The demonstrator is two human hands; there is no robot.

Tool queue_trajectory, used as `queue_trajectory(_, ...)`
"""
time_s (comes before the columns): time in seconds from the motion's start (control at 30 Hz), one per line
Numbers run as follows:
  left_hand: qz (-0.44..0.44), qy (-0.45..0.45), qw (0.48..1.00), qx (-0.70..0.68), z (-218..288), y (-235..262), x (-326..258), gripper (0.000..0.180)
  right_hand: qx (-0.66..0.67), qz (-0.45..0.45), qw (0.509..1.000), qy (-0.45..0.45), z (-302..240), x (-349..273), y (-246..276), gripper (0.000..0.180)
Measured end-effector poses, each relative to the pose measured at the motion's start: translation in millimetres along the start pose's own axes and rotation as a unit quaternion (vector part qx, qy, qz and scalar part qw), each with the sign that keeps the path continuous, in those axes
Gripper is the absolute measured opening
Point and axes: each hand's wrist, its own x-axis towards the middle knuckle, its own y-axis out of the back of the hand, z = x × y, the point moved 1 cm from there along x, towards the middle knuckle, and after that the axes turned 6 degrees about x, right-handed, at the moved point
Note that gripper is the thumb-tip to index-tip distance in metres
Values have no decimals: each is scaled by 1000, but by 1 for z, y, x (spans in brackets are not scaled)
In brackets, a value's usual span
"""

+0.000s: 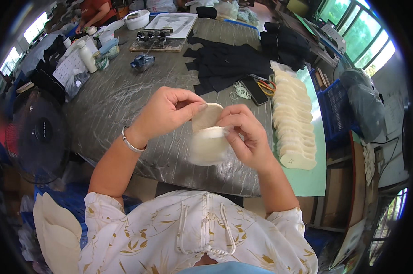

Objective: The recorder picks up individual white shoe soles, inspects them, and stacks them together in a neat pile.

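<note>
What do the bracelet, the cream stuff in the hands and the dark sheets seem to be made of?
Bracelet: likely polished metal, silvery and shiny. Cream stuff: perhaps felt or foam, matte, though partly blurred. Dark sheets: probably fabric, dull and softly rumpled.

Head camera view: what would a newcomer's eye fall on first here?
First, at the centre, the left hand and right hand, both with fingers on pale material that blurs at its lower end. Next, the long overlapping row of cream pieces along the right side of the dark table. Beyond the hands, black cloth lies spread out.
</note>
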Motion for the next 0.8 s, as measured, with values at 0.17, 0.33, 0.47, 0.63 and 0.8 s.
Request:
queue_trajectory(0.17, 16, 22, 1000, 1, 6, -7, -7, 16, -18, 56, 998, -20, 3, -1, -5, 20)
queue_trajectory(0.33, 28, 6, 999, -34, 1, -11, -9, 19, -46, 100, 994, -5, 6, -4, -8, 21)
queue_trajectory(0.47, 12, -12, 999, -32, 1, -13, -11, 17, -46, 121, 992, -10, 5, -4, -10, 20)
queue_trajectory(0.63, 12, 8, 999, -35, 0, -16, -12, 19, -14, 132, 990, -40, 6, -4, -13, 17)
queue_trajectory(0.8, -10, -13, 997, -80, -5, -17, -15, 28, 0, 138, 989, -44, 6, -5, -14, 15)
